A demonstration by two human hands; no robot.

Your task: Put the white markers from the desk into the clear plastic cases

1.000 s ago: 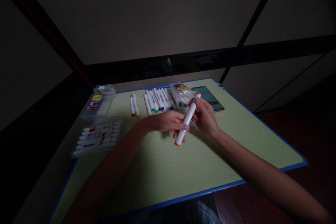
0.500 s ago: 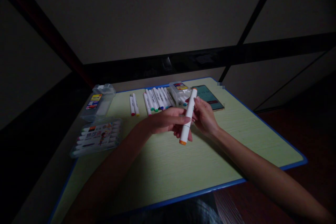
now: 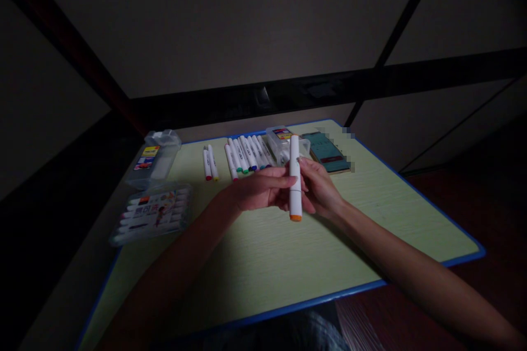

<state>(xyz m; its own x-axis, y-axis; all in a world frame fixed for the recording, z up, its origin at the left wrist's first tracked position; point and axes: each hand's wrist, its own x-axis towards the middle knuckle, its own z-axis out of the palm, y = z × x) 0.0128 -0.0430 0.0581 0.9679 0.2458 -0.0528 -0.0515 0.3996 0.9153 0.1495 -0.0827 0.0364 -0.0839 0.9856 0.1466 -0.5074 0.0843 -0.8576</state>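
Above the middle of the table, a white marker pen (image 3: 295, 175) with orange ends is held nearly upright in view. My left hand (image 3: 267, 186) grips it from the left, thumb across its barrel and fingers behind it. From the right, my right hand (image 3: 323, 186) pinches the same marker, its fingers partly hidden behind the barrel. Beyond my hands lies a row of white markers (image 3: 246, 154) with coloured ends, green, blue and pinkish red among them. Two separate markers (image 3: 209, 163), one red-ended and one yellow-ended, rest to the left of that row.
A clear plastic case (image 3: 284, 145) stands behind the held marker, beside a phone (image 3: 327, 152). At the left edge are an open clear case (image 3: 154, 159) and a flat case full of markers (image 3: 154, 214). The light-green table (image 3: 263, 263) has a blue edge; a wall rises behind.
The marker has turned from a slant to nearly upright, its lower end swinging right and its upper end left. Both hands have kept hold of it.
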